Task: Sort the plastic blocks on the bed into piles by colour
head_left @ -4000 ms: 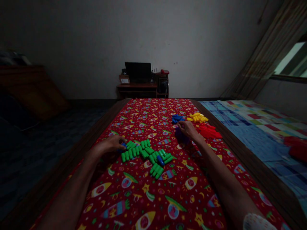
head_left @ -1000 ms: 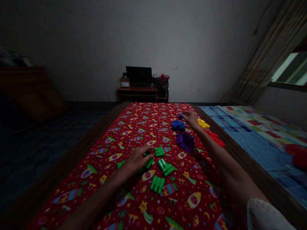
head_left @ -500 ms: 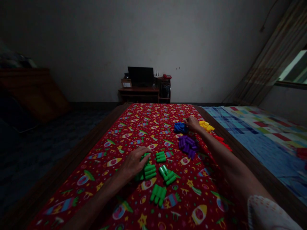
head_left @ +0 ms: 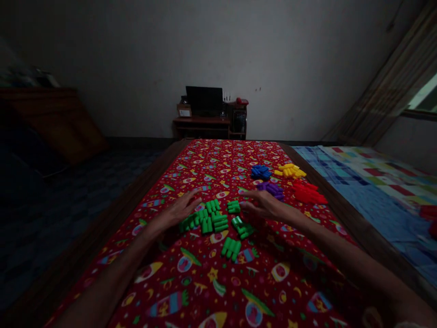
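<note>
So the left hand point(head_left: 180, 209) is loosely open, nothing in it that I can see, right at the left end of the green blocks point(head_left: 219, 222), and the right hand point(head_left: 264, 204) has thumb and fingers parted, also nothing visible in there. The greens sit on the cloth point(head_left: 198, 291) mostly between them, with purple point(head_left: 272, 189) just past the right hand, blue point(head_left: 261, 172) and yellow point(head_left: 291, 171) farther off.
</note>
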Demonstrator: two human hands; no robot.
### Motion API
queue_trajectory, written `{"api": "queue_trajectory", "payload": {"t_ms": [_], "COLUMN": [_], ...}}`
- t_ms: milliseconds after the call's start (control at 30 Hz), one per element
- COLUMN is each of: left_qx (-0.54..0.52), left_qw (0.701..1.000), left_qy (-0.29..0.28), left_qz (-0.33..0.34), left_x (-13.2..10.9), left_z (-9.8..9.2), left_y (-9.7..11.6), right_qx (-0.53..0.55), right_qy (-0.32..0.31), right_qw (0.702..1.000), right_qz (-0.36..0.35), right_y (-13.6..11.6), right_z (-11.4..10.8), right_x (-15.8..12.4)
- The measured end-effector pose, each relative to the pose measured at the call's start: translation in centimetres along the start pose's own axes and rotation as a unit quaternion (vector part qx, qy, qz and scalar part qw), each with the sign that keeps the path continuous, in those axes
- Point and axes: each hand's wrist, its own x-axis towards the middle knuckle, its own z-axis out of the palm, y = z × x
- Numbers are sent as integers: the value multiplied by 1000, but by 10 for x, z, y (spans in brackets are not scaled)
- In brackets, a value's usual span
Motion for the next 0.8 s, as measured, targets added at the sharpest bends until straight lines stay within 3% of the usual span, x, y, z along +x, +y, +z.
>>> {"api": "queue_trajectory", "payload": {"t_ms": [67, 167, 300, 400, 567, 667, 800], "left_qx": [10, 14, 6, 24, 75, 98, 98], "left_qw": [999, 997, 991, 991, 979, 968, 964], "left_qy": [-32, -50, -45, -20, 15, 8, 44], "left_qz": [4, 56, 123, 133, 187, 233, 242], "left_x": [-17, -39, -46, -45, -57, -66, -66], "left_z": [10, 31, 56, 66, 62, 59, 59], "left_y": [-4, 5, 34, 50, 72, 85, 92], "right_qx": [4, -7, -23, -15, 3, -21, -94], "right_qy": [-41, -69, 16, 74, 143, 160, 189], "right_qw": [998, 995, 998, 995, 989, 987, 973], "right_qz": [-44, -74, -61, -60, -38, -2, 91], "right_y": [-18, -27, -21, -15, -8, -1, 19], "right_z": [17, 46, 83, 96, 81, 64, 44], "right_x": [-26, -51, -57, -53, -66, -93, -137]}}
